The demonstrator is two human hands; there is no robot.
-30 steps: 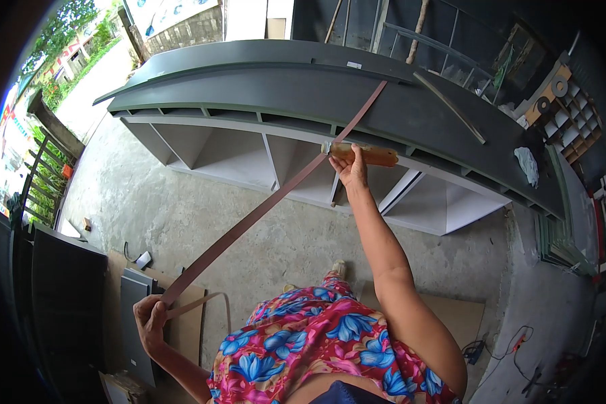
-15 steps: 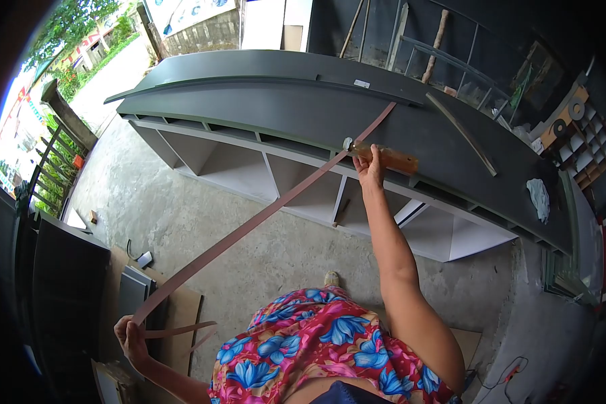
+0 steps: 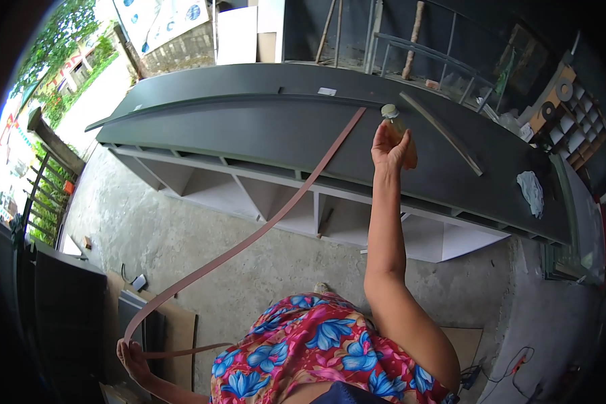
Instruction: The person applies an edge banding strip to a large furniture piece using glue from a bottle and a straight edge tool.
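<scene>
A long reddish-brown strip (image 3: 242,244) runs slantwise from my left hand up to the dark grey cabinet panel (image 3: 249,124), where its far end lies. My left hand (image 3: 133,357) is closed round the strip at the lower left, and a loose tail trails right from it toward the flowered clothing. In my right hand (image 3: 389,149), above the panel, is a clear bottle (image 3: 411,156) with yellowish contents and a pale top. My fingers wrap its middle and partly hide it. The bottle is tilted, to the right of the strip's far end.
The long cabinet has open white compartments (image 3: 283,198) facing me. On the panel lie a narrow wooden slat (image 3: 444,135), a long dark trim piece (image 3: 202,101) and a pale cloth (image 3: 532,194). Boards (image 3: 182,337) lie at lower left; cables (image 3: 518,370) lie at lower right.
My right hand has moved the bottle right and away from the strip, tipping its top upward. The strip, straighter before, now bows between my left hand and the panel. The view has shifted slightly.
</scene>
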